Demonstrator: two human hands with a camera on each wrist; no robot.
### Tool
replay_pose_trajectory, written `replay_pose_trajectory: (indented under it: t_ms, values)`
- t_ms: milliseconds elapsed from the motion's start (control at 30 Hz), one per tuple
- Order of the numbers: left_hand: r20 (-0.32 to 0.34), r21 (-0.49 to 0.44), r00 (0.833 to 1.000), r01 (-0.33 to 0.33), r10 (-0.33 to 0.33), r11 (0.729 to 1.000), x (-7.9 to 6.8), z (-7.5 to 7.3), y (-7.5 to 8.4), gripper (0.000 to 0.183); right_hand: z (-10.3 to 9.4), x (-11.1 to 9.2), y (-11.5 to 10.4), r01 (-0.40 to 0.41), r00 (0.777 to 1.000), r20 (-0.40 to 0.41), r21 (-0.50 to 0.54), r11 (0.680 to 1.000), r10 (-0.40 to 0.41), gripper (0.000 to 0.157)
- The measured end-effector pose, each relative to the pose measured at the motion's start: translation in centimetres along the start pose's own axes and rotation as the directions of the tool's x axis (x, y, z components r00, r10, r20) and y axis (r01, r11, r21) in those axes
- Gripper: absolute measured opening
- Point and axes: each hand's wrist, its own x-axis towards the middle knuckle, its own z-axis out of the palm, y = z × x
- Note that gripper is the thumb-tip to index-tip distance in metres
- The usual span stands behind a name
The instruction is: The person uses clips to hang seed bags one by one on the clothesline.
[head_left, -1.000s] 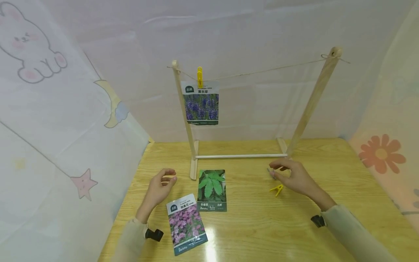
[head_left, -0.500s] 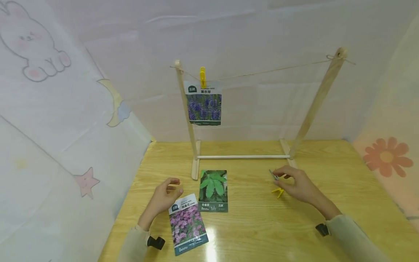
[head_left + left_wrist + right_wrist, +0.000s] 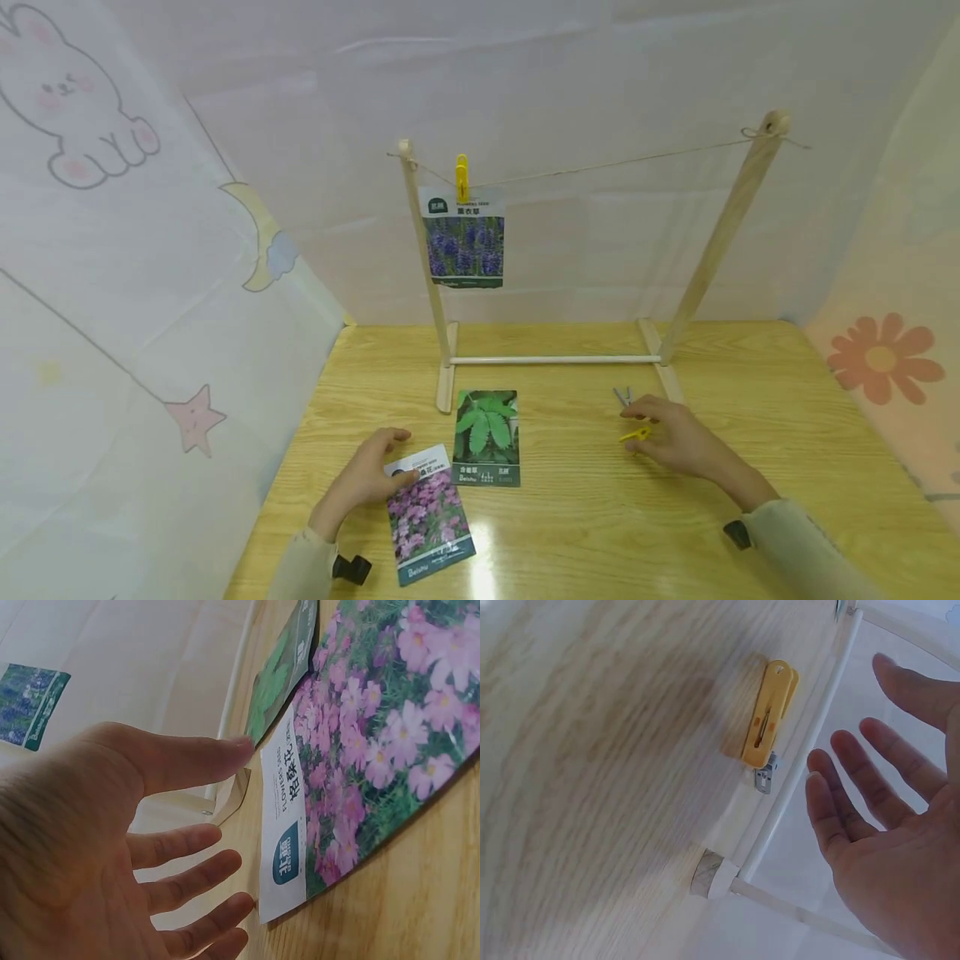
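Note:
My left hand (image 3: 366, 475) hovers at the top edge of a seed packet with pink flowers (image 3: 431, 521); thumb and fingers are spread apart in the left wrist view. Beside that packet lies another with a green leaf (image 3: 486, 437). On the right, my right hand (image 3: 678, 439) reaches over a small yellow clothespin (image 3: 769, 716) on the table. Its fingers stay loosely bent with nothing between them. Just behind the yellow clothespin rests a grey clothespin (image 3: 624, 397). A packet with purple flowers (image 3: 465, 246) hangs from the string, pinched by a yellow clothespin (image 3: 462, 179).
A wooden frame stands at the back of the table, with a left post (image 3: 427, 258), a right post (image 3: 723, 233) and a white bar (image 3: 555, 360) low between them. A thin string (image 3: 600, 167) joins the post tops. Pale printed sheets (image 3: 570, 267) surround the table.
My left hand has shifted right and down, over the pink-flower packet's top. My right hand has come down from the grey clothespin to the yellow one, and the grey one now lies uncovered.

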Motion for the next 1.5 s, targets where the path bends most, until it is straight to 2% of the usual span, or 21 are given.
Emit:
replay_pose_trajectory:
  t_ms: [200, 400, 567, 867, 1267, 1500]
  values:
    - [0.008, 0.057, 1.000, 0.016, -0.016, 0.998, -0.3, 0.2, 0.0, 0.071, 0.0, -0.4, -0.4, -0.047, 0.996, 0.069, -0.033, 0.998, 0.049, 0.046]
    - [0.028, 0.117, 0.999, 0.013, -0.017, 0.993, -0.4, 0.5, -0.2, 0.073, 0.4, -0.7, 0.0, -0.010, 0.996, 0.083, -0.026, 1.000, 0.012, 0.046]
    - [0.047, 0.158, 0.999, -0.008, 0.001, 0.987, -0.4, 0.5, -0.1, 0.066, 0.7, -0.8, 0.4, 0.024, 0.996, 0.090, -0.057, 0.998, -0.019, 0.048]
    - [0.061, 0.156, 0.998, -0.017, 0.007, 0.988, -0.8, 0.1, 0.4, 0.058, 0.7, -0.9, 0.8, 0.020, 0.992, 0.124, -0.050, 0.999, -0.013, 0.042]
    - [0.062, 0.151, 0.998, -0.019, 0.010, 0.988, -0.6, 0.3, 0.1, 0.056, 1.2, -0.8, 1.2, -0.044, 0.988, 0.147, -0.050, 0.998, 0.051, 0.034]
    - [0.057, 0.143, 0.998, 0.001, -0.009, 0.990, -0.4, 0.0, 0.0, 0.051, 1.6, -0.8, 1.4, -0.016, 0.987, 0.157, -0.032, 0.999, 0.021, 0.035]
